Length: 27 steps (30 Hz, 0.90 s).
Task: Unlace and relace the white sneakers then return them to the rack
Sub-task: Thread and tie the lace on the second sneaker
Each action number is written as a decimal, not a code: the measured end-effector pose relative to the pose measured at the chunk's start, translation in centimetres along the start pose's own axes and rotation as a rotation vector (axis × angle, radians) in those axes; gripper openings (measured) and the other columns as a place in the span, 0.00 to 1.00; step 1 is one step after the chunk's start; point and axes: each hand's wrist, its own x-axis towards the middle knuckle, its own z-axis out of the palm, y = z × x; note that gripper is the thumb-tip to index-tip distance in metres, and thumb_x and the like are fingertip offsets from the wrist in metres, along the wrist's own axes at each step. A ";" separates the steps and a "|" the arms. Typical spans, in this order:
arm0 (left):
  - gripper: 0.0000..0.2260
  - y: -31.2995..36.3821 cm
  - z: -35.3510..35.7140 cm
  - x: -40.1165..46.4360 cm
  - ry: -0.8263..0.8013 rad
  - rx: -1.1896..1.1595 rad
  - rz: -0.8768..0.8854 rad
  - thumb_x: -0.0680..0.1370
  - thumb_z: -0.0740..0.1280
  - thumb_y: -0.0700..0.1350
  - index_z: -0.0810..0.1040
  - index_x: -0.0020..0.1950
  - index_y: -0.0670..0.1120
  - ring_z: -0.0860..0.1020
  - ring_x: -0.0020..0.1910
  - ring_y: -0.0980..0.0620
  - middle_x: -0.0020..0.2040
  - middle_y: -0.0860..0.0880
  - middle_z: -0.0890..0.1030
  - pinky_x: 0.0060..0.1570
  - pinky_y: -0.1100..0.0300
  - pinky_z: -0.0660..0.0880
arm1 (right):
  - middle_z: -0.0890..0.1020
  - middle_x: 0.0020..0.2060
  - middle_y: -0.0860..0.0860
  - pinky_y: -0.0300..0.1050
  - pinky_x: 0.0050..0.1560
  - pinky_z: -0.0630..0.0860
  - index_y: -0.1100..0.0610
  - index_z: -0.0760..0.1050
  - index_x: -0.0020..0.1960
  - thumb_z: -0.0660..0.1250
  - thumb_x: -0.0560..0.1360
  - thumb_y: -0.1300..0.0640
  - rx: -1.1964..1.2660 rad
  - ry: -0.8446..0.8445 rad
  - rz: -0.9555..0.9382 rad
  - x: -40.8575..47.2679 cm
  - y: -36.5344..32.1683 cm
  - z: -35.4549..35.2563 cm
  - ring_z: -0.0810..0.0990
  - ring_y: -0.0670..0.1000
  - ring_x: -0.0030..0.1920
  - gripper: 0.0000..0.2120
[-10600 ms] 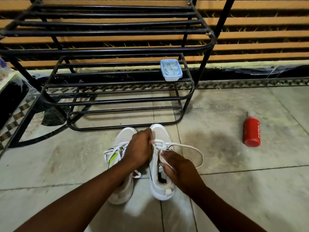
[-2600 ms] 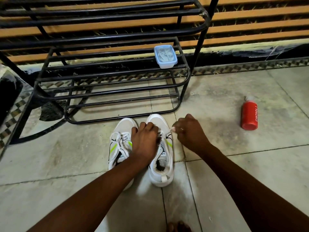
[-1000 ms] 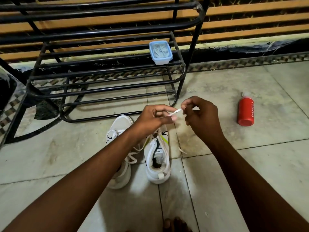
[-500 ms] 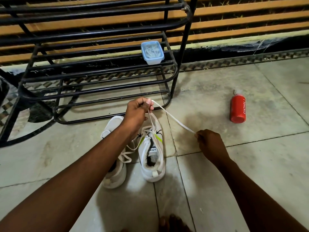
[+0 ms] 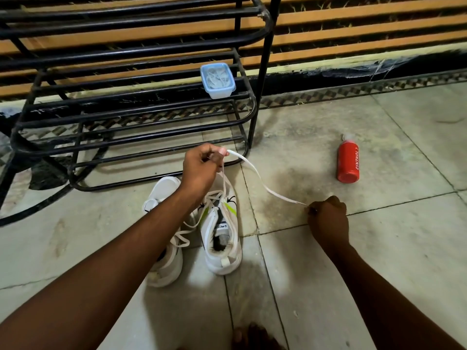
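Two white sneakers stand side by side on the tiled floor in front of the black metal rack (image 5: 141,114). The right sneaker (image 5: 222,238) has green accents and loose lacing. The left sneaker (image 5: 164,263) is partly hidden under my left forearm. A white lace (image 5: 262,185) runs from the right sneaker up to my left hand (image 5: 202,168), which pinches it above the shoe's toe. From there the lace stretches right and down to my right hand (image 5: 327,215), which is closed on its end near the floor.
A small blue-lidded plastic box (image 5: 217,80) sits on the rack's lower shelf. A red bottle (image 5: 348,161) lies on the floor to the right. A slatted wooden wall stands behind the rack. My bare toes (image 5: 252,338) show at the bottom edge.
Over the last second my hands have drawn apart from pinching the lace tip together; the right hand pulled the lace out to the right and down. Since half a second ago, little has moved.
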 end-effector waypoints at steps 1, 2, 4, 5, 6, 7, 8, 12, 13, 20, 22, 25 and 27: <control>0.07 0.3 0.2 -0.1 -0.069 -0.002 0.014 0.83 0.68 0.40 0.84 0.55 0.39 0.79 0.35 0.59 0.41 0.45 0.83 0.34 0.69 0.73 | 0.76 0.38 0.56 0.49 0.44 0.73 0.56 0.84 0.43 0.69 0.78 0.57 0.090 -0.016 -0.002 0.1 -0.2 -0.1 0.78 0.64 0.47 0.07; 0.07 0.4 0.4 -0.2 -0.147 -0.011 0.021 0.83 0.68 0.38 0.82 0.58 0.37 0.81 0.37 0.57 0.44 0.42 0.85 0.34 0.68 0.75 | 0.77 0.32 0.54 0.46 0.42 0.70 0.57 0.84 0.41 0.70 0.77 0.57 0.189 -0.053 0.017 0.2 -0.5 -0.3 0.80 0.62 0.43 0.08; 0.10 0.3 0.8 -0.5 -0.266 0.001 -0.005 0.82 0.68 0.37 0.80 0.63 0.38 0.84 0.40 0.54 0.47 0.40 0.86 0.35 0.64 0.77 | 0.78 0.28 0.51 0.43 0.40 0.68 0.57 0.85 0.41 0.73 0.76 0.58 0.392 -0.160 0.111 0.3 -1.8 -0.7 0.80 0.56 0.37 0.06; 0.10 -0.1 0.8 -0.7 -0.290 0.030 -0.010 0.82 0.69 0.37 0.80 0.63 0.40 0.84 0.41 0.54 0.47 0.41 0.86 0.36 0.64 0.77 | 0.80 0.29 0.51 0.42 0.40 0.69 0.57 0.86 0.41 0.73 0.75 0.59 0.533 -0.222 0.171 0.2 -2.5 -0.9 0.79 0.54 0.36 0.06; 0.09 -0.6 0.8 -1.0 -0.289 0.064 0.003 0.82 0.69 0.36 0.81 0.61 0.41 0.84 0.41 0.55 0.46 0.42 0.85 0.38 0.64 0.77 | 0.82 0.31 0.54 0.42 0.38 0.70 0.59 0.86 0.41 0.72 0.75 0.62 0.700 -0.283 0.222 0.0 -3.3 -1.1 0.78 0.54 0.35 0.06; 0.08 -1.2 0.5 -1.5 -0.269 0.118 0.029 0.81 0.69 0.36 0.82 0.59 0.43 0.84 0.41 0.56 0.44 0.45 0.84 0.40 0.64 0.77 | 0.82 0.33 0.56 0.43 0.35 0.71 0.63 0.85 0.42 0.70 0.76 0.65 0.866 -0.348 0.271 -0.3 -4.1 -1.3 0.76 0.53 0.34 0.06; 0.07 -1.8 0.2 -2.0 -0.240 0.179 0.060 0.81 0.69 0.37 0.83 0.56 0.46 0.83 0.41 0.56 0.43 0.48 0.84 0.42 0.63 0.78 | 0.81 0.34 0.58 0.43 0.34 0.72 0.67 0.83 0.45 0.68 0.76 0.68 1.013 -0.409 0.311 -0.6 -5.0 -1.6 0.76 0.53 0.33 0.06; 0.12 -3.4 -1.5 -5.3 -0.142 0.349 0.012 0.72 0.67 0.38 0.84 0.49 0.52 0.82 0.43 0.55 0.45 0.51 0.85 0.46 0.57 0.80 | 0.82 0.38 0.57 0.41 0.36 0.77 0.71 0.81 0.48 0.68 0.77 0.70 1.226 -0.518 0.325 -1.2 -8.4 -2.1 0.78 0.52 0.37 0.04; 0.13 -3.5 -1.9 -6.2 -0.133 0.354 -0.018 0.68 0.66 0.41 0.83 0.48 0.52 0.82 0.43 0.54 0.46 0.51 0.84 0.46 0.56 0.80 | 0.82 0.39 0.57 0.42 0.37 0.78 0.69 0.82 0.47 0.69 0.76 0.70 1.235 -0.520 0.309 -1.2 -9.0 -1.9 0.78 0.52 0.37 0.03; 0.25 -4.1 -3.4 -9.0 -0.228 0.522 -0.112 0.59 0.68 0.45 0.77 0.57 0.52 0.76 0.46 0.51 0.48 0.51 0.74 0.44 0.57 0.75 | 0.83 0.36 0.61 0.42 0.39 0.81 0.73 0.79 0.47 0.70 0.74 0.73 1.243 -0.464 0.186 -1.9 -13.3 -0.2 0.82 0.54 0.35 0.03; 0.26 -3.8 -3.3 -8.9 -0.239 0.562 -0.108 0.60 0.71 0.49 0.77 0.58 0.51 0.76 0.48 0.51 0.49 0.51 0.74 0.47 0.59 0.73 | 0.84 0.36 0.63 0.43 0.38 0.82 0.72 0.79 0.46 0.72 0.73 0.71 1.216 -0.438 0.156 -2.1 -14.3 0.2 0.83 0.55 0.35 0.04; 0.18 -4.0 -2.8 -8.6 -0.199 0.655 -0.073 0.66 0.75 0.51 0.78 0.52 0.47 0.77 0.47 0.48 0.47 0.49 0.77 0.50 0.54 0.77 | 0.85 0.36 0.63 0.44 0.37 0.79 0.64 0.81 0.43 0.73 0.73 0.68 1.157 -0.413 0.069 -2.1 -15.7 0.8 0.83 0.54 0.35 0.02; 0.12 -4.2 -2.8 -8.6 -0.160 0.648 -0.085 0.67 0.71 0.52 0.79 0.45 0.46 0.79 0.42 0.48 0.41 0.49 0.80 0.45 0.51 0.79 | 0.85 0.32 0.54 0.44 0.37 0.76 0.56 0.82 0.38 0.72 0.73 0.67 1.044 -0.367 -0.007 -2.0 -16.4 1.4 0.81 0.48 0.33 0.08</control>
